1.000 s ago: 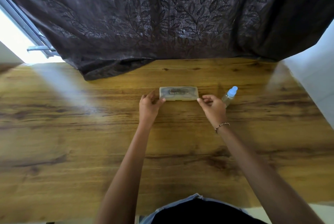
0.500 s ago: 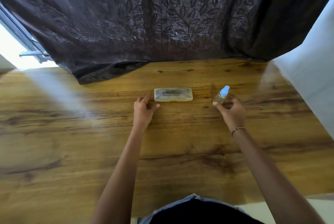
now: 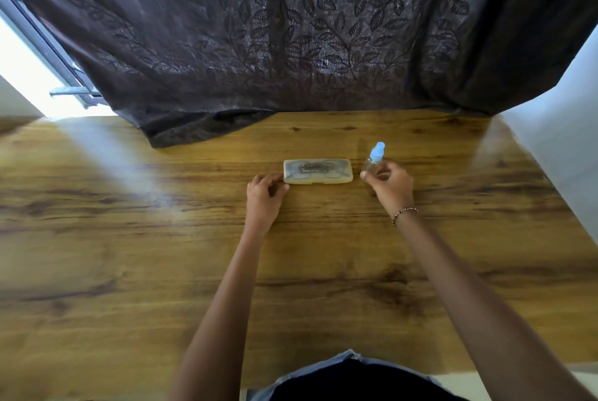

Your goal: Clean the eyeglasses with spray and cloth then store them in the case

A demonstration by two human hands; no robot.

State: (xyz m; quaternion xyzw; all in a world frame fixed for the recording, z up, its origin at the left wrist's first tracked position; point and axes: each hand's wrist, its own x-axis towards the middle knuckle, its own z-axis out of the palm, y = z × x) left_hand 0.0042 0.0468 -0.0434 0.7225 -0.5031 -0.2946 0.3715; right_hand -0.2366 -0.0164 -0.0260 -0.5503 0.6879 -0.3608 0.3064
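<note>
**A:** Entry. Which relation does the next move turn on?

**B:** The eyeglass case (image 3: 317, 171) lies flat at centre frame with its lid closed and its long axis running left to right across the picture. The left hand (image 3: 263, 198) sits at the case's left end with fingertips and thumb touching it. I cannot tell whether they pinch it or only rest there. The right hand (image 3: 393, 185) is to the right of the case and apart from it, its fingers curled round the spray bottle (image 3: 373, 162). The bottle is upright, pale blue cap on top, just beside the case's right end.

**A:** And the eyeglasses?

**B:** The eyeglasses (image 3: 315, 169) are inside the case, dim through the translucent lid, lying along the same left-right axis. Judgement: the case has to be opened before any spraying. The left hand is the nearer one and is in contact with it; the right hand is taken up by the bottle. Which edge carries the hinge I cannot tell.

**A:** Surroundings and obstructions?

**B:**
- A dark leaf-patterned curtain (image 3: 291, 28) fills the top of the frame. Its hem drapes onto the far edge of the wooden table (image 3: 129, 255), above and left of the case and well apart from it.
- A white wall (image 3: 566, 141) is at the right edge.
- A window frame (image 3: 38, 44) is at upper left.
- A beaded bracelet (image 3: 404, 215) is on the right wrist.
- No cleaning cloth is in view.
- Nothing stands between either hand and the case.
</note>
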